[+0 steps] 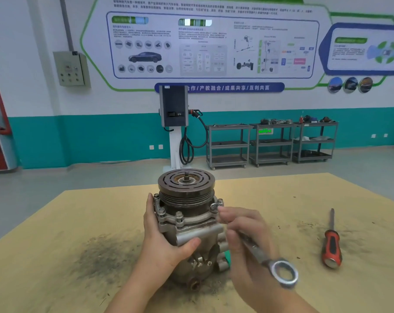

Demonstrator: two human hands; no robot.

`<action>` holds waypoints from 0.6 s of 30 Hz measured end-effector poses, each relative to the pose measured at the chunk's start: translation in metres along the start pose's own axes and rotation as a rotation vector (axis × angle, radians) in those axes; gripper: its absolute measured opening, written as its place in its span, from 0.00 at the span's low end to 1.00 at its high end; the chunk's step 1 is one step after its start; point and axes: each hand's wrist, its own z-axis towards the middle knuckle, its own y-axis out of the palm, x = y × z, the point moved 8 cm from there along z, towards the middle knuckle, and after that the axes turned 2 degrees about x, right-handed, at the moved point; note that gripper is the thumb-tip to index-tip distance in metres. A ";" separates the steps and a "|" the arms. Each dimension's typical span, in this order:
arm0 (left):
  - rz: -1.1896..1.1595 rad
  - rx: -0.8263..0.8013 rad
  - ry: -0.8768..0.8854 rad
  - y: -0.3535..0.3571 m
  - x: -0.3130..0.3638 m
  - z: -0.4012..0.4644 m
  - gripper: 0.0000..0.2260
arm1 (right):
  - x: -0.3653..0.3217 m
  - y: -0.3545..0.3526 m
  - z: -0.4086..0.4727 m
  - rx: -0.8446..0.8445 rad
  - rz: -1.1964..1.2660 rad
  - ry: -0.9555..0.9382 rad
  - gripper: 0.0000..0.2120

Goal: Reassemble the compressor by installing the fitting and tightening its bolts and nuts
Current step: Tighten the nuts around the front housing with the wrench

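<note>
Left hand (166,236) wraps the grimy grey cast-metal compressor (189,222) w/ dark grooved pulley, steadying it upright so right hand (245,236), just beside, can work the gripped shiny steel ring wrench (268,260) on a flange bolt (214,206) by its fingertips

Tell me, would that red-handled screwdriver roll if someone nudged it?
Probably a little: the screwdriver has a rounded handle and lies loose on the table. The gritty surface would likely slow it. It looks stiff, and light enough to lift easily.
</note>
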 end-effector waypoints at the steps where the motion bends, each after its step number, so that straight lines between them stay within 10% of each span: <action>1: -0.002 -0.006 0.000 0.000 0.000 0.000 0.56 | -0.005 0.010 0.001 -0.079 -0.136 -0.095 0.06; 5: 0.006 -0.010 -0.007 -0.001 -0.001 0.000 0.55 | -0.011 0.015 0.020 -0.109 -0.123 -0.098 0.05; 11: 0.023 -0.005 0.021 -0.001 -0.005 0.002 0.56 | 0.058 -0.034 0.030 0.522 0.532 0.686 0.15; 18: -0.017 -0.048 0.013 0.000 -0.002 0.001 0.57 | 0.102 -0.012 0.016 0.518 0.816 1.100 0.09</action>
